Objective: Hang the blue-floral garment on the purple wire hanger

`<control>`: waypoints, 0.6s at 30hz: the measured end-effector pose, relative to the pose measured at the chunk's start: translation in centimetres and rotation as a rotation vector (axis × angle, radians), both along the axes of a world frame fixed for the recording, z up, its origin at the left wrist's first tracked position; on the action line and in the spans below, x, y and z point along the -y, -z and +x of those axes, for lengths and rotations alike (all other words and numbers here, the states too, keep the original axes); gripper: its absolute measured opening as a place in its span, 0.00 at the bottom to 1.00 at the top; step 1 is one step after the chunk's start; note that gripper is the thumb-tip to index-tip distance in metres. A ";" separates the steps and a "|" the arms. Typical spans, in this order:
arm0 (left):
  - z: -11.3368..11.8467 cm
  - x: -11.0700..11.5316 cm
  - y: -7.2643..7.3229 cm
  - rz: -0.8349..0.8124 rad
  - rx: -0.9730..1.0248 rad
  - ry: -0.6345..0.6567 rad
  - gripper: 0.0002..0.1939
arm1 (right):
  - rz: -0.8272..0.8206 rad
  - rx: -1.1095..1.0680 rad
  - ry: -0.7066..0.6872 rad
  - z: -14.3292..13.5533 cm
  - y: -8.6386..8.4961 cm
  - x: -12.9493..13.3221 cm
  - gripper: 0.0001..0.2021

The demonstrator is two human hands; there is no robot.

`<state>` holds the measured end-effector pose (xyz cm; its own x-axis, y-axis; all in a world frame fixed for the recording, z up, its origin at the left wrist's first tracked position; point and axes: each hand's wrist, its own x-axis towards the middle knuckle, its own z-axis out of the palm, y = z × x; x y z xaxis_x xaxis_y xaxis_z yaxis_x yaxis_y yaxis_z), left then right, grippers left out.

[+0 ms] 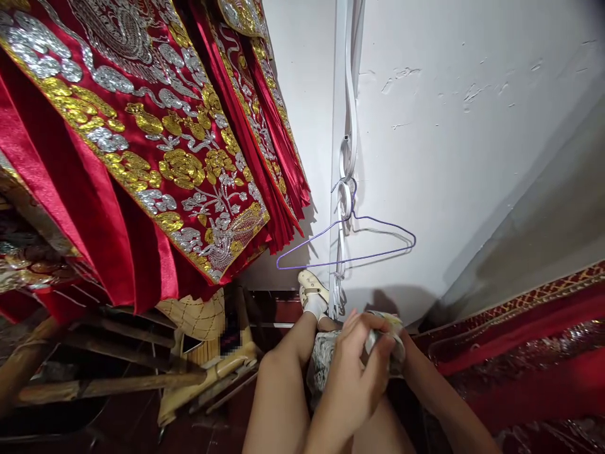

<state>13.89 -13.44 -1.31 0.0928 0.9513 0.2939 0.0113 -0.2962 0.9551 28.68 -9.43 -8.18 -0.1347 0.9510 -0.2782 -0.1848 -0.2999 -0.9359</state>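
My left hand is low in the view above my lap, its fingers curled round a bunched part of a pale patterned cloth. More of this cloth, crumpled, shows around the fingers and by the right wrist. My right hand comes in from the lower right and meets the left one at the cloth. Its fingers are mostly hidden behind the left hand and the folds. Beyond the hands, a purple wire hanger hangs from a white looped strap against the wall.
Red garments with gold and silver sequins hang at the left. Below them are a bamboo frame and a woven straw piece. Red cloth lies along the right. A pale clog is on a foot near the wall.
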 end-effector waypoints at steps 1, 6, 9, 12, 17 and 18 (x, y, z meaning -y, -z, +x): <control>-0.6 -0.1 -0.3 0.058 -0.069 -0.038 0.09 | 0.046 0.061 -0.026 -0.2 -0.8 -0.1 0.31; -3.1 -0.7 -0.9 0.208 -0.205 -0.122 0.06 | 0.288 0.073 -0.340 -1.3 -4.5 0.3 0.27; -3.7 -0.8 -1.7 0.206 -0.288 -0.023 0.08 | 0.403 0.009 -0.449 -2.4 -5.7 0.3 0.24; -4.7 -1.2 -2.5 0.218 -0.289 0.032 0.09 | 0.401 -0.065 -0.380 -3.6 -5.9 -0.4 0.19; -7.2 -2.3 -1.5 0.094 -0.007 0.213 0.22 | 0.164 -0.390 -0.333 -5.3 -6.5 -0.1 0.13; -7.6 -2.4 -0.8 0.059 -0.019 0.264 0.26 | 0.110 -0.438 -0.366 -5.4 -6.8 0.1 0.13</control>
<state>6.28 -10.99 -0.46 0.3414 0.8746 0.3443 -0.0556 -0.3469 0.9363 23.27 -9.52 -1.34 -0.5402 0.8412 -0.0250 -0.4644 -0.3228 -0.8247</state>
